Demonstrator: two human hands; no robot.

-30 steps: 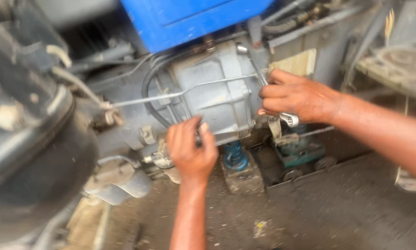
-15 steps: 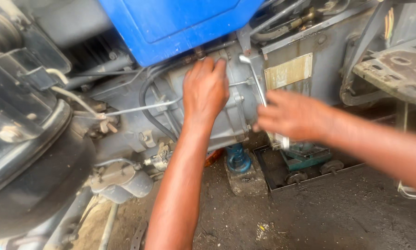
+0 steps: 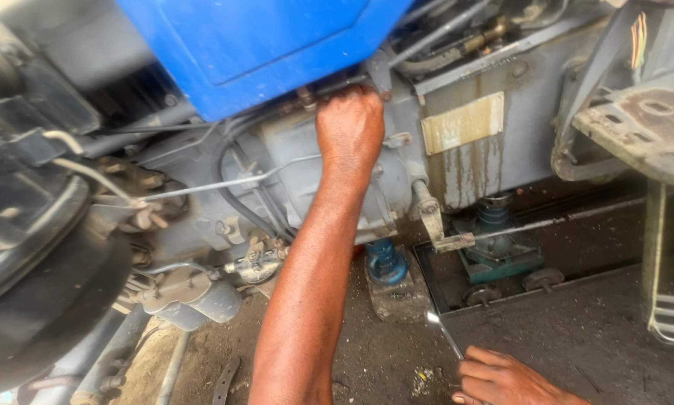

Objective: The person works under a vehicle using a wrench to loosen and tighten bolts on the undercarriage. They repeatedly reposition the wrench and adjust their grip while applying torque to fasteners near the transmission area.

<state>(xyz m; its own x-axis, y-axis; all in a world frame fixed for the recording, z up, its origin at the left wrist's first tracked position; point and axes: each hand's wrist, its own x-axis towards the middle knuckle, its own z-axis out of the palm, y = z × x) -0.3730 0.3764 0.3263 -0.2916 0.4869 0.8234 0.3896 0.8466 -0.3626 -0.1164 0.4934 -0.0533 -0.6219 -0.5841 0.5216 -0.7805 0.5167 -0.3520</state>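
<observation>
— Left hand?
— Up on the grey gearbox housing, fingers curled at its top seam under the blue hood; grip contents hidden.
— Right hand?
— Low, well below the housing, closed on a spanner angled up-left.

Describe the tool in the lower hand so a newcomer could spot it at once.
Start at the big blue panel up top, then drop to the dirty floor at the bottom right. There the right hand grips a slim metal tool, the only bright, shiny thing against the dark ground.

Blue cover, grey housing, teal jack.
</observation>
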